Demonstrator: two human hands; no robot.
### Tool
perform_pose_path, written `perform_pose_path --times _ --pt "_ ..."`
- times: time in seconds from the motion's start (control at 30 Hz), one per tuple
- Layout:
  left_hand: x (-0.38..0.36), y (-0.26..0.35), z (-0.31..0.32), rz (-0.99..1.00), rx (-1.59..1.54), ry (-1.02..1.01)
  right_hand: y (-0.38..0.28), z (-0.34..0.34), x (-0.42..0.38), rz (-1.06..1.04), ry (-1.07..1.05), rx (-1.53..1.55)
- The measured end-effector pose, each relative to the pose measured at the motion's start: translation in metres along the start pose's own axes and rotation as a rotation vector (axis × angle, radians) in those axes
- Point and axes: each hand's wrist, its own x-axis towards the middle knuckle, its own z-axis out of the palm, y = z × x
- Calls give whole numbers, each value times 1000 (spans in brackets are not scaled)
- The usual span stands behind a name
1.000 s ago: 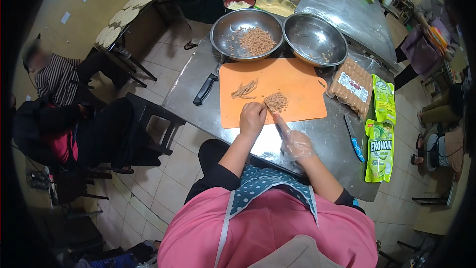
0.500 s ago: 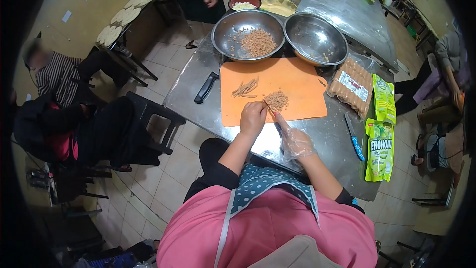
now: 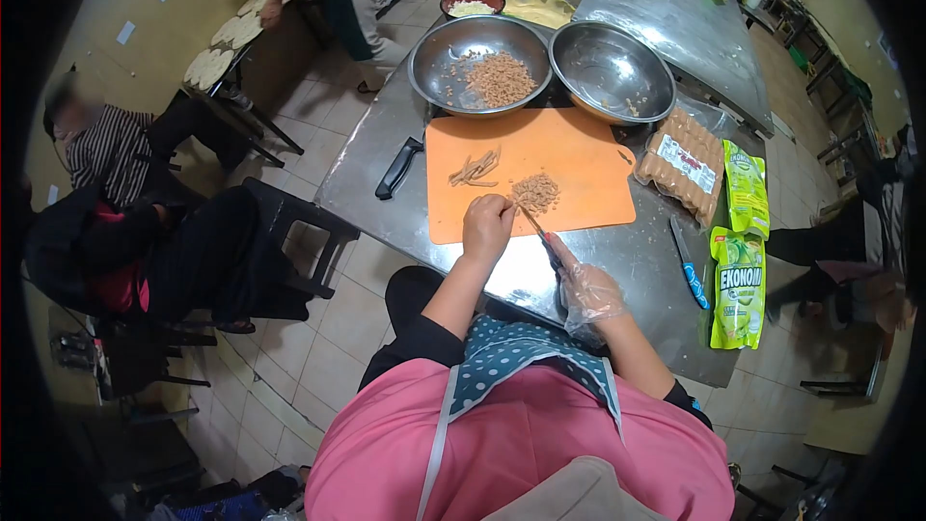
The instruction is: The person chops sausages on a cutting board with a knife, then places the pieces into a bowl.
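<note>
An orange cutting board (image 3: 579, 150) lies on the metal table. My left hand (image 3: 488, 225) is closed at its front edge, fingertips pinched beside the blade; what they hold is hidden. My right hand (image 3: 586, 287), in a clear plastic glove, grips a knife (image 3: 531, 221) with the tip pointing toward my left fingers. Just beyond the blade sits a small heap of chopped sausage (image 3: 536, 193). Several thin sausage strips (image 3: 474, 170) lie farther left on the board.
Behind the board stand a steel bowl of chopped sausage (image 3: 502, 80) and another steel bowl (image 3: 614, 68) with scraps. To the right lie packed sausages (image 3: 679, 172), a blue-handled knife (image 3: 691, 270) and green pouches (image 3: 740, 294). A black-handled knife (image 3: 397, 171) rests left. People are nearby.
My right hand and its knife have drawn back a little to the right, away from the heap. A person behind the table has moved left toward the side table with flatbreads.
</note>
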Motion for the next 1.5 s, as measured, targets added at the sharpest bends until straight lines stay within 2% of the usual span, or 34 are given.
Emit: perform_pose_path --times 0.13,0.23,0.5,0.83,1.0,1.2,1.5 --pt "-1 1 -2 17 -26 13 -3 2 6 -47 59 47" --pt "0 1 0 87 -26 102 -13 0 16 -97 104 32" --pt "0 -1 3 43 -16 87 -22 0 34 -68 47 -57" --pt "-2 -4 -1 -86 27 47 -6 -2 0 2 -18 0" --pt "-1 -4 0 -109 -3 57 -1 12 13 -131 138 69" --pt "1 -3 1 -102 13 74 -17 5 26 -58 57 -55" --pt "0 -1 0 -50 95 93 -13 5 16 -77 32 -83"
